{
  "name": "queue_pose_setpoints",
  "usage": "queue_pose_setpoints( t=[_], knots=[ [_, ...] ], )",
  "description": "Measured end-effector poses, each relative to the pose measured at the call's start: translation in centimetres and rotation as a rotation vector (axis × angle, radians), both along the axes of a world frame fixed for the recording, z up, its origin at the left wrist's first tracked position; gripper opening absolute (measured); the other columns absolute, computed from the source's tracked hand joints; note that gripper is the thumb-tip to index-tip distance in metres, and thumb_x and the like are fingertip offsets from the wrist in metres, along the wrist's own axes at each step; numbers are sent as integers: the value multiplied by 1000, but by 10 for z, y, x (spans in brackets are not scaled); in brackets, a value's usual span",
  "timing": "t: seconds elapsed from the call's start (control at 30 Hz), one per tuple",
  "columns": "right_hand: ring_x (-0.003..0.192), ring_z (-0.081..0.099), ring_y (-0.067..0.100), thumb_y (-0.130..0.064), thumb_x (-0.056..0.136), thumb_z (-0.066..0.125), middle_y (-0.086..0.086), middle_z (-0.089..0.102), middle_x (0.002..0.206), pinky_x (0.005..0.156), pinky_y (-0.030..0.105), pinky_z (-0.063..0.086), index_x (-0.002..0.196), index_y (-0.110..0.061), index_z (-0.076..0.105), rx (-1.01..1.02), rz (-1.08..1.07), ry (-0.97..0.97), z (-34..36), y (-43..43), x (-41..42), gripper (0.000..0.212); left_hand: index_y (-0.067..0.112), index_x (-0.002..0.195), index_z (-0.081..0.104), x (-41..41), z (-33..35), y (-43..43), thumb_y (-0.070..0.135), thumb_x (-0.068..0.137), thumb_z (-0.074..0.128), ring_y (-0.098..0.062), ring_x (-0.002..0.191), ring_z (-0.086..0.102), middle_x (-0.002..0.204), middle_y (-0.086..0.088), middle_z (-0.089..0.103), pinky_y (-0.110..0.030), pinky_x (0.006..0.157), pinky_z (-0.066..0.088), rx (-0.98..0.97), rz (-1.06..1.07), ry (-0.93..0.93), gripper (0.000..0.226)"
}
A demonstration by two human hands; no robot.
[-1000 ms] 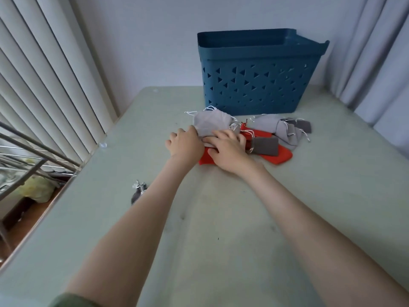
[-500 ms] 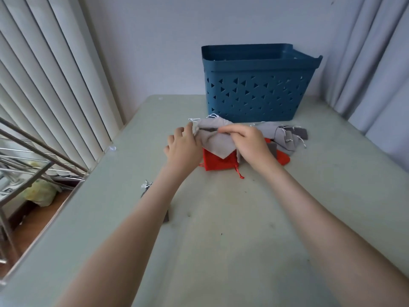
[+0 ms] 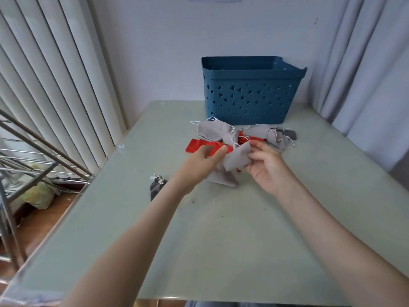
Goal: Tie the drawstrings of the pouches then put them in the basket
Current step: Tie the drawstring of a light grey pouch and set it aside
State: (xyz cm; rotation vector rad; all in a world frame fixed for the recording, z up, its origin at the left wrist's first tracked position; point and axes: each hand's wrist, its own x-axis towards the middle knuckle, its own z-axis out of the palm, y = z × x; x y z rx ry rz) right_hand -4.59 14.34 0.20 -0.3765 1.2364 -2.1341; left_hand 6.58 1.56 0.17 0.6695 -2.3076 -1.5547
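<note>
A light grey pouch point(image 3: 238, 158) is lifted off the table between both hands. My left hand point(image 3: 199, 165) pinches its left edge with thumb and fingers, and my right hand point(image 3: 267, 167) holds its right edge with curled fingers. Behind the hands lies a pile of pouches: a light grey one point(image 3: 212, 130), red ones point(image 3: 200, 145), and grey ones point(image 3: 272, 135) with white drawstrings. The blue perforated basket point(image 3: 250, 100) stands at the back of the table. A dark grey pouch point(image 3: 156, 187) lies alone beside my left forearm, partly hidden by it.
The pale green table point(image 3: 221, 240) has a window with vertical blinds point(image 3: 55, 96) on its left and curtains point(image 3: 365, 74) on its right. A metal rack point(image 3: 33, 162) stands beside the left table edge.
Both hands have pulled back toward me from the pile, lifting a grey pouch off the table. The camera tilted up, so the basket sits lower in view.
</note>
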Motion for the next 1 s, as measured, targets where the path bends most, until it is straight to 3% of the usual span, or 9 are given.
queue_pose_setpoints(
  t=[0.1, 0.2, 0.4, 0.5, 0.57, 0.7, 0.8, 0.9, 1.0],
  knots=[
    [74, 68, 16, 15, 90, 31, 7, 69, 78, 64, 26, 56, 96, -7, 54, -28, 203, -27, -12, 9, 12, 33, 13, 112, 63, 6, -6, 7, 75, 72, 50, -15, 100, 62, 110, -6, 67, -38, 96, 48, 44, -140, -83, 74],
    [73, 65, 16, 15, 89, 31, 7, 66, 80, 65, 26, 55, 97, -8, 55, 27, 319, 24, -21, 7, 18, 34, 4, 114, 61, 13, -8, 11, 40, 93, 55, -11, 84, 62, 99, -7, 67, -24, 78, 53, 301, -184, -104, 43],
    [86, 62, 21, 0, 92, 43, 13, 61, 99, 81, 37, 53, 112, -9, 55, 322, 481, 157, -37, -1, 8, 25, 4, 107, 64, 29, -15, -3, 7, 89, 60, -17, 92, 65, 102, -9, 69, -24, 81, 54, 486, -169, 50, 18],
    [102, 57, 5, -10, 95, 45, -6, 58, 115, 101, 28, 37, 135, -32, 41, 291, 446, 138, -39, -10, 1, 46, 11, 107, 64, 33, -16, -9, 14, 82, 70, -19, 90, 62, 99, -11, 65, -29, 82, 48, 394, -154, 71, 25],
    [113, 49, 1, -13, 96, 43, -14, 53, 121, 105, 26, 27, 141, -34, 36, 304, 348, 212, -35, -15, -5, 50, 14, 103, 66, 33, -19, -9, 22, 74, 74, -19, 89, 60, 97, -10, 63, -33, 84, 45, 301, -132, 64, 31],
    [94, 60, 11, -29, 95, 46, -4, 65, 102, 84, 29, 45, 121, -21, 57, 372, 286, 323, -27, -7, -2, 29, 17, 94, 61, 26, -25, -1, 29, 70, 75, -15, 83, 59, 97, -9, 64, -28, 75, 47, 224, -147, 63, 29],
    [85, 64, 14, -44, 85, 49, 4, 70, 96, 77, 28, 49, 103, -16, 65, 381, 423, 320, -27, 0, 15, 37, 20, 88, 58, 18, -29, 4, 20, 80, 75, -13, 78, 59, 91, -5, 63, -26, 67, 48, 152, -187, 35, 19],
    [88, 65, 17, -26, 92, 54, 8, 71, 96, 84, 33, 48, 95, -14, 69, 387, 322, 315, -36, 0, 23, 19, 16, 95, 58, 15, -31, 8, 29, 81, 73, -6, 74, 59, 87, 3, 62, -20, 60, 47, 137, -191, 5, 23],
    [71, 61, 15, -9, 91, 54, 6, 67, 79, 67, 27, 47, 88, -10, 63, 300, 214, 146, -40, 2, 18, 9, 19, 92, 55, 20, -32, 9, 45, 88, 57, -4, 45, 40, 60, 9, 45, -17, 41, 27, 267, -166, -71, 27]
  ],
)
